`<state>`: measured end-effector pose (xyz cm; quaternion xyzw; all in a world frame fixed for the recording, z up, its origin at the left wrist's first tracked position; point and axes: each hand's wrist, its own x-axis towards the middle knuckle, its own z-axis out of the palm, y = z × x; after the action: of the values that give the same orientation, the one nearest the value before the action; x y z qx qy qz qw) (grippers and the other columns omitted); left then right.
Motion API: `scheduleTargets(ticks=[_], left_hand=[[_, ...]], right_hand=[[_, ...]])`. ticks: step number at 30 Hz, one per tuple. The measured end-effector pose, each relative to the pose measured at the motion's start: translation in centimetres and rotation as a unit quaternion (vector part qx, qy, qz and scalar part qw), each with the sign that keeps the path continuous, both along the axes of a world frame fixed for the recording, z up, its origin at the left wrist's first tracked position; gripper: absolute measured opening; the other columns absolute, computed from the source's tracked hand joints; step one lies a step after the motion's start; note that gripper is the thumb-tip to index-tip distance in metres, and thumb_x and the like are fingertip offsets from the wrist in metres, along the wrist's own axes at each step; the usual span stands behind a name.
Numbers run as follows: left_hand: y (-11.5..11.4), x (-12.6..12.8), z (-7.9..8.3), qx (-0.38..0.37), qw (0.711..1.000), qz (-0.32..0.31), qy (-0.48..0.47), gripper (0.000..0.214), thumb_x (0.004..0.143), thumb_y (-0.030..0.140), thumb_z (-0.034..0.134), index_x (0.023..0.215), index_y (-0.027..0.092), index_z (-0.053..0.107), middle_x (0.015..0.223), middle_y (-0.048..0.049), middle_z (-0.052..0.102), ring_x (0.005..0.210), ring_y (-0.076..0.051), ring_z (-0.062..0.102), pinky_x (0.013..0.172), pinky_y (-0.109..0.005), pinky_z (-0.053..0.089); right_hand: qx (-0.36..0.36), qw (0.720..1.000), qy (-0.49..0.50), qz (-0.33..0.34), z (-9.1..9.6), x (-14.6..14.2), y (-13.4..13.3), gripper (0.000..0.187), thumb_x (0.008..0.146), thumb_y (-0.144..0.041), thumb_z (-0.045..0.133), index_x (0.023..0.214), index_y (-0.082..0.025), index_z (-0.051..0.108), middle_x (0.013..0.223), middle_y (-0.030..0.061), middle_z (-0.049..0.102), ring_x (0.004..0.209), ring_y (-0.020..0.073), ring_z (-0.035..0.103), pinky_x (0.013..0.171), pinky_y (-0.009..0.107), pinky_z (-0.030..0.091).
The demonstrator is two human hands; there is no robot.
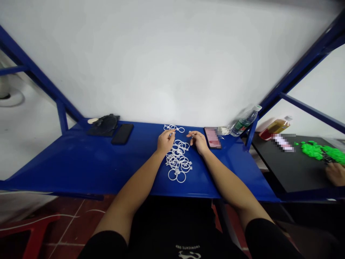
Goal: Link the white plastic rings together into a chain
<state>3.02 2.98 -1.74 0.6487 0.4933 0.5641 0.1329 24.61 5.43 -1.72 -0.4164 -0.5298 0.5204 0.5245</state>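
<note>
A heap of white plastic rings (179, 160) lies on the blue table (81, 162) between my forearms. A few more white rings (174, 128) lie farther back near the wall. My left hand (165, 141) rests at the heap's far left edge, its fingers pinched on a white ring. My right hand (198, 141) sits at the heap's far right, fingertips curled and pinched on a small white piece that I cannot make out clearly.
A phone with a lit screen (212, 137) lies right of my right hand. A black phone (122, 133) and a dark pouch (105, 124) lie at back left. A bottle (244, 122) leans at the back right. On the neighbouring black table, green parts (320, 150) and another person's hand (335, 173).
</note>
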Motion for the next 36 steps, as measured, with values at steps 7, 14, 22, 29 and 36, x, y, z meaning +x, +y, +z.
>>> scheduleTargets(ticks=[7, 14, 22, 29, 36], left_hand=[[-0.1, 0.0, 0.2, -0.002, 1.000, 0.009, 0.003, 0.022, 0.091, 0.016, 0.058, 0.099, 0.020, 0.078, 0.097, -0.0035, 0.076, 0.053, -0.009, 0.055, 0.062, -0.025, 0.050], [-0.1, -0.1, 0.2, 0.002, 1.000, -0.001, 0.012, 0.025, 0.082, 0.007, 0.055, 0.086, 0.020, 0.076, 0.093, -0.0021, 0.074, 0.060, -0.012, 0.059, 0.066, -0.027, 0.051], [0.2, -0.2, 0.0, 0.008, 0.999, -0.032, 0.043, 0.027, 0.083, 0.005, 0.053, 0.077, 0.020, 0.074, 0.084, -0.0022, 0.075, 0.083, -0.017, 0.071, 0.082, -0.030, 0.055], [0.2, -0.1, -0.6, -0.020, 0.997, -0.070, 0.040, 0.033, 0.092, 0.010, 0.050, 0.105, 0.020, 0.078, 0.104, -0.0048, 0.077, 0.094, -0.018, 0.073, 0.089, -0.030, 0.057], [0.2, -0.3, 0.1, -0.019, 0.998, -0.045, 0.034, 0.032, 0.089, 0.009, 0.046, 0.091, 0.019, 0.077, 0.097, -0.0048, 0.077, 0.095, -0.019, 0.072, 0.092, -0.032, 0.055]], right_hand=[[0.011, 1.000, -0.005, 0.005, 0.0, -0.1, -0.1, 0.019, 0.076, -0.036, 0.058, 0.081, -0.021, 0.069, 0.080, 0.0020, 0.075, 0.043, 0.0100, 0.053, 0.045, 0.025, 0.040], [0.051, 0.998, -0.019, -0.020, -0.3, 0.1, 0.2, 0.012, 0.076, -0.029, 0.054, 0.068, -0.021, 0.059, 0.063, 0.0002, 0.066, 0.041, 0.0102, 0.050, 0.043, 0.024, 0.036], [0.096, 0.988, -0.103, 0.060, -0.2, -0.7, -1.4, 0.031, 0.084, -0.029, 0.057, 0.114, -0.026, 0.053, 0.095, -0.0007, 0.079, 0.045, 0.0112, 0.058, 0.046, 0.025, 0.047], [0.163, 0.963, -0.201, 0.076, 0.0, -0.7, -2.2, 0.033, 0.088, -0.029, 0.058, 0.119, -0.023, 0.068, 0.102, 0.0050, 0.081, 0.056, 0.0150, 0.066, 0.057, 0.029, 0.055], [0.221, 0.945, -0.238, 0.048, 1.2, 0.1, -2.4, 0.034, 0.094, -0.050, 0.064, 0.084, -0.020, 0.078, 0.084, 0.0055, 0.078, 0.060, 0.0161, 0.064, 0.059, 0.029, 0.050]])
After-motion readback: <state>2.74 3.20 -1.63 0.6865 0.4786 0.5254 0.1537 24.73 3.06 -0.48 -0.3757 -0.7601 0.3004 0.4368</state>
